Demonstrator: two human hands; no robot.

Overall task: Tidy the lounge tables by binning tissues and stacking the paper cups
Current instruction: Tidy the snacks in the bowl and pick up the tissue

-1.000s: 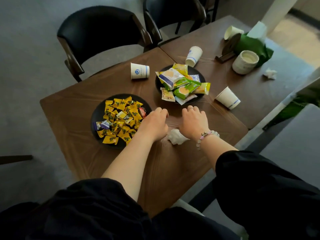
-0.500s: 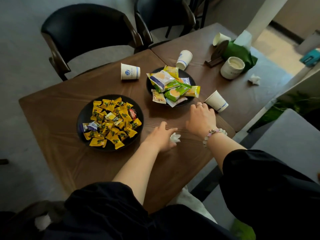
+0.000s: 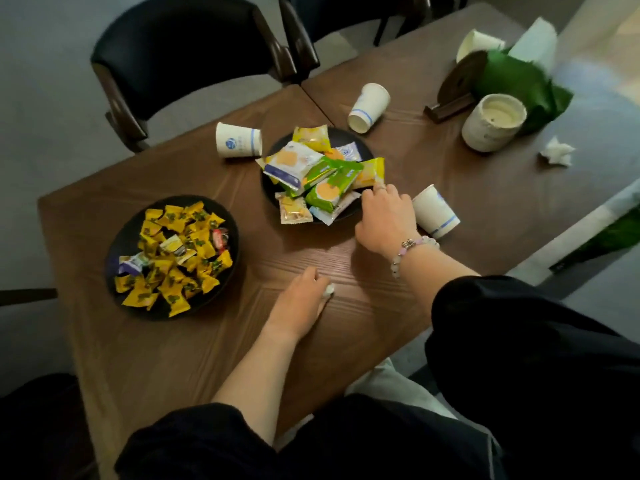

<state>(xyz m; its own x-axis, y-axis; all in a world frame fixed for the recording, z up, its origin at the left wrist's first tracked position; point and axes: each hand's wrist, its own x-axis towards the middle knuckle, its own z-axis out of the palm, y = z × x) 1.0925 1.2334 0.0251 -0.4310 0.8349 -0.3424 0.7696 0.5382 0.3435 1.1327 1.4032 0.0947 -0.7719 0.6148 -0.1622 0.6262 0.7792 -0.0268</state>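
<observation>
The left hand (image 3: 300, 299) lies low on the near wooden table (image 3: 145, 358), fingers curled over a crumpled white tissue (image 3: 329, 289); only a small corner of it pokes out on the thumb side. The right hand (image 3: 386, 216), a beaded bracelet (image 3: 412, 249) on the wrist, hovers further out with fingers bent downward and nothing in its grasp, between the rim of the black plate of snack packets (image 3: 360, 147) and a tipped paper cup (image 3: 434, 211). That cup lies on its side just beside the knuckles; whether skin touches it I cannot tell.

Left of the hands sits a second black plate of yellow wrapped sweets (image 3: 119, 237). Beyond the snack plate, 2 more paper cups lie on their sides: one with a blue logo (image 3: 237, 140) near the far edge of the near table, another (image 3: 369, 107) on the adjoining table (image 3: 502, 188). On that far table a round white pot (image 3: 493, 123) stands beside a wooden stand (image 3: 455, 88) and green wrapping (image 3: 519, 81), with a 4th cup (image 3: 476, 43) tipped behind them. A second crumpled tissue (image 3: 557, 154) rests near the pot, well apart from both hands. 2 black chairs (image 3: 180, 46) stand at the far side
</observation>
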